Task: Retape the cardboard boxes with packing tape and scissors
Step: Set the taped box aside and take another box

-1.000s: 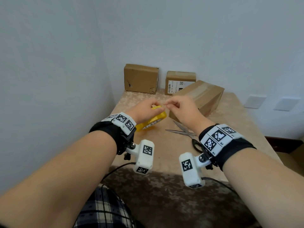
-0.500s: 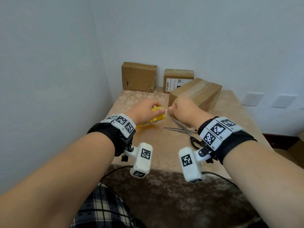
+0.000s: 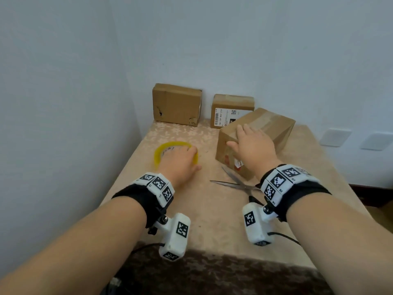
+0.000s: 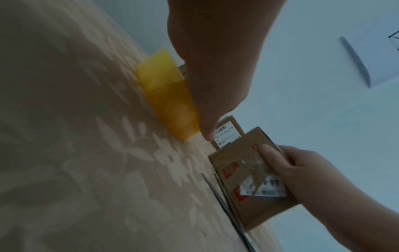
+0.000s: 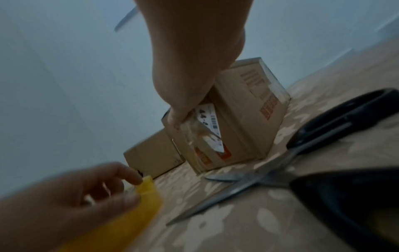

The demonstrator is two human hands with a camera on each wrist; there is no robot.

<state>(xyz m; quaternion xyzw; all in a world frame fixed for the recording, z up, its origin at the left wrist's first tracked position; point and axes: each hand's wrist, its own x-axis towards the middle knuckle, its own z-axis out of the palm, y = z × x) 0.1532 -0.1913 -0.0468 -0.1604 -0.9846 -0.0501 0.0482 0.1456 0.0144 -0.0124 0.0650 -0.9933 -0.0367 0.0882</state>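
Note:
A thin yellow tape roll (image 3: 161, 149) lies flat on the table at the left. My left hand (image 3: 185, 156) holds its near rim, fingers inside the ring and thumb outside; the right wrist view shows the left hand (image 5: 121, 187) pinching the roll (image 5: 134, 218). My right hand (image 3: 244, 141) grips the near top corner of the closest cardboard box (image 3: 270, 124), fingers on top and thumb on the labelled end face (image 4: 259, 209). Crumpled clear tape clings to that face beside the thumb. Scissors (image 3: 231, 184) lie with their blades apart on the table in front of the box, untouched.
Two more cardboard boxes (image 3: 176, 105) (image 3: 231, 109) stand against the back wall. The table (image 3: 212, 220) has a beige patterned cloth and sits in a corner, walls at left and behind. Its front edge is near my wrists. Wall plates (image 3: 333, 137) are at the right.
Both hands were together above the table, working at the roll. My left hand has lowered the roll flat onto the table to the left, and my right hand has moved onto the near box.

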